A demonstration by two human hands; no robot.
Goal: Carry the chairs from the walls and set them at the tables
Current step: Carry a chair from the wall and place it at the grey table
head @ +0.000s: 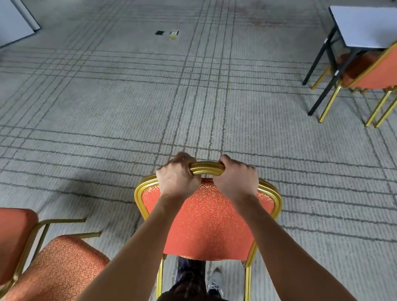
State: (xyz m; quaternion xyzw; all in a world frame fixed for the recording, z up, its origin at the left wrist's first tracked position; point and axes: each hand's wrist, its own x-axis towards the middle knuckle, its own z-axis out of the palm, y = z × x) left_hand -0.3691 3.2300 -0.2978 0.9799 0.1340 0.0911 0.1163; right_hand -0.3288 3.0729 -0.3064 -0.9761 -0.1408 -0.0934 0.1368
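Observation:
An orange-upholstered chair with a gold frame [208, 223] is right in front of me, its backrest facing me. My left hand [178, 176] and my right hand [236, 178] both grip the gold handle loop at the top of the backrest, side by side. The seat is hidden behind the backrest. A white-topped table with black legs [372, 26] stands at the far right, with another orange chair [384, 66] set at it. A third orange chair [35, 256] sits at my lower left.
Grey carpet with a dark grid pattern covers the floor, with open room ahead. Two small floor sockets [167, 33] lie in the carpet far ahead. White panels [8, 20] stand at the upper left. My leg and shoe [215, 282] show under the chair.

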